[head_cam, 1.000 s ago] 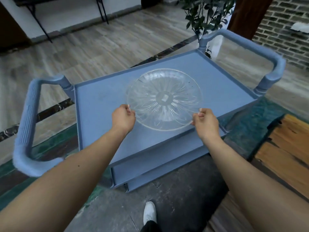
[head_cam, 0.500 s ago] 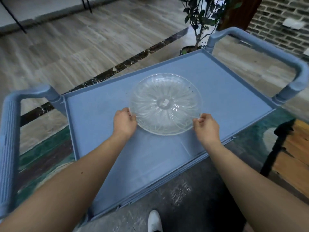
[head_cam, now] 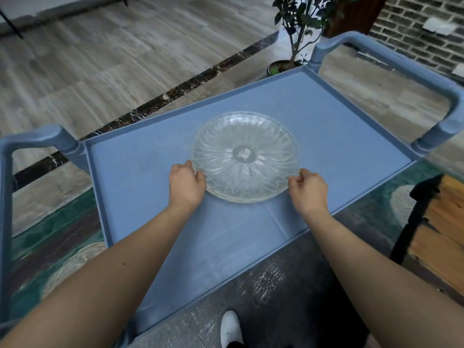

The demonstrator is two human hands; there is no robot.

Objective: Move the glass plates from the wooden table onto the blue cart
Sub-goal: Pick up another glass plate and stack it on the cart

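- The glass plate you are holding is clear, round and shallow, pressed with ribs that fan out like petals from a small flat centre; a pale patch shows at that centre.
- It sits low over the middle of the blue cart, whose top is a matte plastic tray with a raised lip and rounded tubular handles at both ends. You cannot tell from here whether the plate's base already touches the tray.
- Your left hand pinches the plate's near-left rim, thumb on top and fingers curled under, wrist straight and forearm reaching in from the lower left.
- Your right hand grips the near-right rim the same way, fingertips drawn together on the edge, forearm coming in from the lower right.
- Beyond the cart stand a leafy potted plant and a grey brick wall; rough wooden planks lie at the right edge.
- One white shoe shows on the dark stone floor.
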